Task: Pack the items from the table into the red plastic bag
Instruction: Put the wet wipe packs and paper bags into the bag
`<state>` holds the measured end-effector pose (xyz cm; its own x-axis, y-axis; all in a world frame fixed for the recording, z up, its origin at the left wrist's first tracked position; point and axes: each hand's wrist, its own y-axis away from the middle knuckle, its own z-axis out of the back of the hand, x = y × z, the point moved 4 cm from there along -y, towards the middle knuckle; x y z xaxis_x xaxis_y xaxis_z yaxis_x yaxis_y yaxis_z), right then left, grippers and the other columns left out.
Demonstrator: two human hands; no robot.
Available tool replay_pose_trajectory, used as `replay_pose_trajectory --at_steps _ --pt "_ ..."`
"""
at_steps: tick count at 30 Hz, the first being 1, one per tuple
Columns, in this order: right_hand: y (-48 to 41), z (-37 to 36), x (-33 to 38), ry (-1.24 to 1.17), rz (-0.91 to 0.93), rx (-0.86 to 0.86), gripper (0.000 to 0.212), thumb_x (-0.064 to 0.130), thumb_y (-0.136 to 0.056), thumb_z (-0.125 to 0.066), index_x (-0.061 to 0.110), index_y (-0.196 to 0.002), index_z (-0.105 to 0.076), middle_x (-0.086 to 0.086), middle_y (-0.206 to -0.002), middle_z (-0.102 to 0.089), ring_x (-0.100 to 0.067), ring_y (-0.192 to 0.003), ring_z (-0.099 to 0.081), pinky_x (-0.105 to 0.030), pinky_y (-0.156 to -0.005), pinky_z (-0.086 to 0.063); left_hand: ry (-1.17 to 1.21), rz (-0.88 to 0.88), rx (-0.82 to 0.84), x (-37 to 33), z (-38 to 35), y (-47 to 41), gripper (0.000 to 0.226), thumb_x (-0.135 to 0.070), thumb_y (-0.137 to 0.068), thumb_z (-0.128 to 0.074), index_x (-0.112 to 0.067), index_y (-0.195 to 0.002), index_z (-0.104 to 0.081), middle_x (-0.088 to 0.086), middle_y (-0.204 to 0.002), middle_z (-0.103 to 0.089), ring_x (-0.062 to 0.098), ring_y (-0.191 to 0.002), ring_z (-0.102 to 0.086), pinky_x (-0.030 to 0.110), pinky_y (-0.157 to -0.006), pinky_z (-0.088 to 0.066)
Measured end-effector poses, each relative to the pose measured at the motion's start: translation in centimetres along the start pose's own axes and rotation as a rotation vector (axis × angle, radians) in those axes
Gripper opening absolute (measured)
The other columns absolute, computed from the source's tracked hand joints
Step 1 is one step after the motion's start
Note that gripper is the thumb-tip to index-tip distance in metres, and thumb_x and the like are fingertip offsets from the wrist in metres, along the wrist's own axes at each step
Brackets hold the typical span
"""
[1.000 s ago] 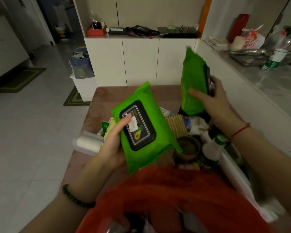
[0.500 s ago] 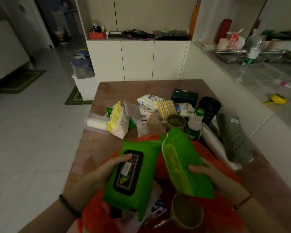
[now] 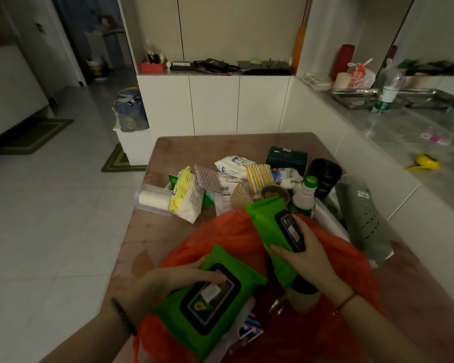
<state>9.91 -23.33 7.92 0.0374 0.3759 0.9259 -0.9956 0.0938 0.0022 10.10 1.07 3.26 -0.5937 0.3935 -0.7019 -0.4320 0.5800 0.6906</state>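
Two green wipes packs, held high over the table a second ago, have been brought down into the mouth of the red plastic bag [image 3: 228, 231], which lies open on the near part of the table [image 3: 194, 148].

The left hand [image 3: 165, 281] is curled around the near-left pack [image 3: 210, 305], thumb on its black lid. That pack now lies low on things already in the bag. The right hand [image 3: 307, 255] grips the second pack [image 3: 270, 229], which has been turned lid-up since half a second ago and rests tilted over a brown cup [image 3: 302, 299] inside the bag.

Both packs are judged all but packed, with only the release left.

Unpacked items are heaped just beyond the bag. An upright green-capped bottle [image 3: 304, 197] stands just beside the right pack's far end and could be knocked. The table's left edge, with floor below, lies close to the left wrist. A white counter [image 3: 378, 195] closes in the right side. Bare tabletop is seen only at the far end.
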Motion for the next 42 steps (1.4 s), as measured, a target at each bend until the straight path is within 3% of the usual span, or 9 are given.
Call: replay_pose_trajectory --at_steps 3,9,16,20,24,30,33,36,42 --pt "-0.2 -0.3 0.1 0.053 0.010 -0.137 0.095 0.061 -0.050 -0.076 0.030 -0.132 -0.040 0.007 -0.127 -0.052 -0.014 -0.120 -0.049 -0.040 -0.098 -0.045 -0.075 0.004 -0.120 -0.8 -0.8 -0.7 0.112 -0.043 -0.065 -0.077 -0.042 -0.143 0.004 0.014 -0.138 -0.046 0.030 -0.109 -0.060 0.040 -0.089 -0.052" --pt "2.4 -2.3 0.7 -0.203 0.052 -0.142 0.074 0.019 -0.070 -0.075 0.036 -0.130 -0.036 0.017 -0.126 -0.049 0.014 -0.110 -0.049 -0.012 -0.090 -0.046 -0.019 -0.192 -0.508 -1.4 -0.2 -3.2 0.101 -0.041 -0.079 -0.066 -0.028 -0.147 0.008 0.008 -0.146 -0.036 0.029 -0.125 -0.047 0.046 -0.106 -0.040" --pt "6.1 -5.8 -1.2 -0.068 -0.139 0.043 0.091 0.057 -0.058 -0.071 0.043 -0.136 -0.025 0.016 -0.128 -0.041 -0.005 -0.120 -0.043 -0.030 -0.102 -0.043 -0.898 -0.715 -1.065 -4.7 2.0 1.0 0.029 -0.024 -0.083 -0.064 -0.016 -0.111 -0.061 0.002 -0.108 -0.065 0.014 -0.092 -0.060 0.032 -0.080 -0.055" --pt "6.2 -6.5 -2.4 0.349 -0.212 0.016 0.092 0.054 -0.083 -0.053 0.038 -0.142 0.016 -0.003 -0.136 -0.028 -0.021 -0.128 -0.038 -0.034 -0.103 -0.038 -1.435 -0.741 -1.320 -5.5 3.4 1.8 0.061 -0.038 -0.064 -0.079 -0.022 -0.116 -0.051 0.008 -0.113 -0.066 0.022 -0.105 -0.054 0.038 -0.074 -0.054" --pt "6.3 -6.4 -3.0 0.708 -0.213 0.161 0.091 0.061 -0.086 -0.034 0.025 -0.133 0.035 -0.013 -0.147 -0.015 -0.026 -0.134 -0.030 -0.033 -0.103 -0.037 -1.244 -0.278 -1.119 -5.7 5.3 1.1 0.059 -0.062 -0.078 -0.051 -0.024 -0.123 -0.053 0.003 -0.113 -0.065 0.022 -0.104 -0.062 0.033 -0.083 -0.049" --pt "2.1 -2.1 0.6 0.906 0.315 -0.135 0.059 0.022 -0.072 -0.073 0.018 -0.127 -0.052 -0.014 -0.134 -0.051 -0.033 -0.124 -0.050 -0.046 -0.101 -0.041 -0.789 -0.551 -0.753 -6.4 3.6 1.3 0.023 -0.033 -0.089 -0.055 -0.036 -0.066 -0.050 -0.013 -0.054 -0.055 -0.011 -0.058 -0.055 0.009 -0.053 -0.039" --pt "-1.7 -0.2 -0.7 1.033 0.099 0.081 0.064 0.029 -0.084 -0.059 0.026 -0.141 -0.031 -0.007 -0.148 -0.034 -0.029 -0.139 -0.027 -0.047 -0.114 -0.017 -0.650 -0.587 -0.617 -6.5 3.8 0.8 0.022 -0.027 -0.091 -0.052 -0.027 -0.069 -0.057 -0.021 -0.053 -0.060 -0.004 -0.050 -0.055 0.010 -0.052 -0.039" --pt "-4.0 1.0 -2.0 1.059 0.021 0.268 0.020 0.024 -0.091 -0.046 0.025 -0.110 -0.054 -0.001 -0.123 -0.057 -0.020 -0.117 -0.052 -0.035 -0.100 -0.039 -0.536 -0.553 -0.550 -6.4 4.4 0.7 0.027 -0.023 -0.093 -0.050 -0.009 -0.072 -0.060 -0.008 -0.050 -0.055 0.002 -0.046 -0.049 0.012 -0.050 -0.039" --pt "-8.0 3.2 1.1 0.743 -0.073 0.077 0.020 0.015 -0.092 -0.043 0.005 -0.083 -0.057 -0.012 -0.084 -0.060 -0.020 -0.073 -0.056 -0.030 -0.065 -0.044 -0.291 -0.494 -0.633 -7.4 5.9 1.2 0.033 -0.030 -0.093 -0.047 -0.020 -0.067 -0.063 -0.010 -0.054 -0.064 0.000 -0.051 -0.059 0.013 -0.058 -0.048"
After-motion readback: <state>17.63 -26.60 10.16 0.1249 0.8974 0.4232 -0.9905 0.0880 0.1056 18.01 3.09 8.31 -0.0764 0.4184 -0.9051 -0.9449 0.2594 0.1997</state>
